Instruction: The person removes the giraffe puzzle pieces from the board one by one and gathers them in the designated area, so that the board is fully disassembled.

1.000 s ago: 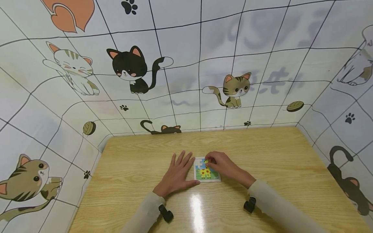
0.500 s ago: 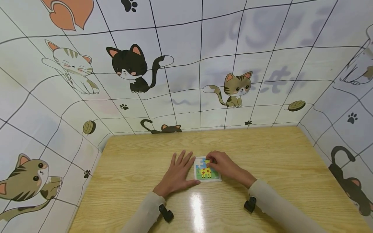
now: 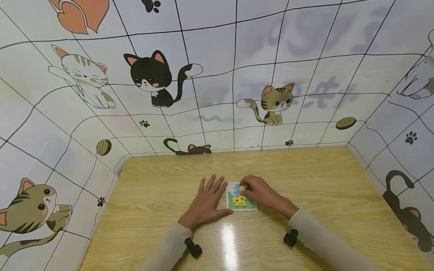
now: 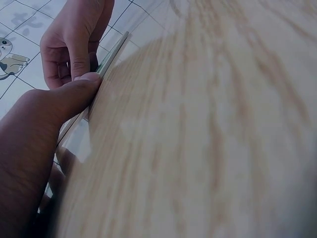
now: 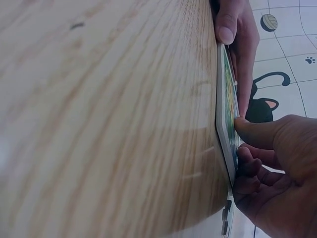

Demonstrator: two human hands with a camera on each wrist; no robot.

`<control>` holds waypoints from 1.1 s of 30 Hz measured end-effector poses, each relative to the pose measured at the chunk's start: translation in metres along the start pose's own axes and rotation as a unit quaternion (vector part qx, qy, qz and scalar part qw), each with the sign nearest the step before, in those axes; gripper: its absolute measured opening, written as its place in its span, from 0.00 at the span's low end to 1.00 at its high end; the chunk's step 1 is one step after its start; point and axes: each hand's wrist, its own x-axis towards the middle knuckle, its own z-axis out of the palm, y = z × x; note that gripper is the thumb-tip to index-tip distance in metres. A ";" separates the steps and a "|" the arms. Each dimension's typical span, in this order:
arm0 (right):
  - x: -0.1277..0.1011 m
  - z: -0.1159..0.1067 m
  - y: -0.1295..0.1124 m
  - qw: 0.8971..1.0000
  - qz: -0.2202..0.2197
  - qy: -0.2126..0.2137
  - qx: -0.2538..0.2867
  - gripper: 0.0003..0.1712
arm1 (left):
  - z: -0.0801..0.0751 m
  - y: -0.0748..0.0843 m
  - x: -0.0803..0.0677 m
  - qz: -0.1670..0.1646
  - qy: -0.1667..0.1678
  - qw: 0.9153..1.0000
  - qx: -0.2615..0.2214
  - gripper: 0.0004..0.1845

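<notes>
A small jigsaw puzzle [image 3: 240, 206] in a white-edged tray lies on the table, showing a yellow giraffe with red spots on green and blue. My right hand [image 3: 260, 191] pinches a puzzle piece [image 3: 242, 188] with the giraffe's head between thumb and index finger, at the puzzle's upper part. A paler gap shows left of that piece. My left hand [image 3: 207, 203] lies spread on the table, its fingers along the tray's left edge and its thumb at the lower left corner. In the right wrist view the puzzle [image 5: 227, 109] appears nearly edge-on, and the right fingertips hide its far part.
The wooden table [image 3: 162, 173] ends at a wall [image 3: 217, 124] printed with cats and grid lines. Similar walls stand on both sides. Small dark-edged things [image 5: 227, 218] lie beyond the puzzle in the right wrist view; what they are is unclear.
The giraffe-head piece has shifted slightly under the right fingertips, and more of its yellow shows. The left hand has stayed put; the head view has moved only a little.
</notes>
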 end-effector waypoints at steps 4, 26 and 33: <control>0.000 0.000 0.000 1.000 0.002 -0.004 -0.012 0.16 | 0.001 -0.001 0.000 0.000 0.001 1.000 -0.002 0.55; 0.000 -0.001 -0.008 0.998 -0.006 -0.017 -0.055 0.19 | 0.003 -0.002 0.001 -0.001 -0.005 1.000 -0.001 0.55; 0.002 -0.004 -0.014 0.998 0.002 -0.030 -0.057 0.19 | 0.002 -0.003 0.000 0.001 -0.003 1.000 -0.004 0.54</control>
